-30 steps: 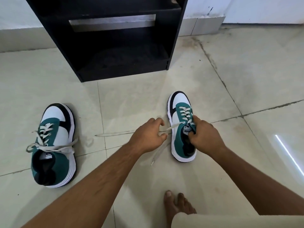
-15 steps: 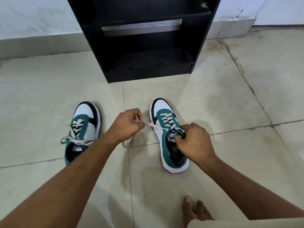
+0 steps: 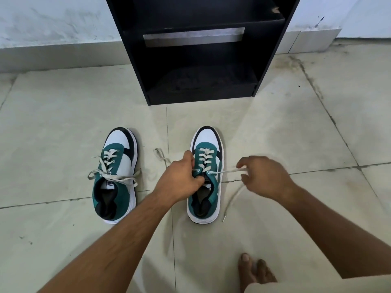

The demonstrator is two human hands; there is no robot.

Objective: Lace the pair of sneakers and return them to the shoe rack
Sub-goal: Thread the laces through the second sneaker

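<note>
Two green, white and black sneakers stand on the tiled floor, toes toward the black shoe rack (image 3: 270,60). The left sneaker (image 3: 115,176) has its white lace crossed loosely over the tongue. My left hand (image 3: 179,178) grips the left collar and lace of the right sneaker (image 3: 206,176). My right hand (image 3: 264,178) is to the right of that sneaker, fingers curled around the lace's right end (image 3: 228,171), which runs taut from the top eyelet. The rest of that end trails down onto the floor. The other lace end (image 3: 160,155) lies left of the shoe.
The rack's bottom shelf (image 3: 203,81) holds nothing and faces me. A pale wall with a tiled skirting (image 3: 53,56) runs behind it. My bare foot (image 3: 254,271) rests on the floor at the lower right, beside a beige trouser leg.
My right hand has left the tongue and pulled the lace end out to the right. My left hand has moved in from the left onto the shoe's collar. The view has shifted.
</note>
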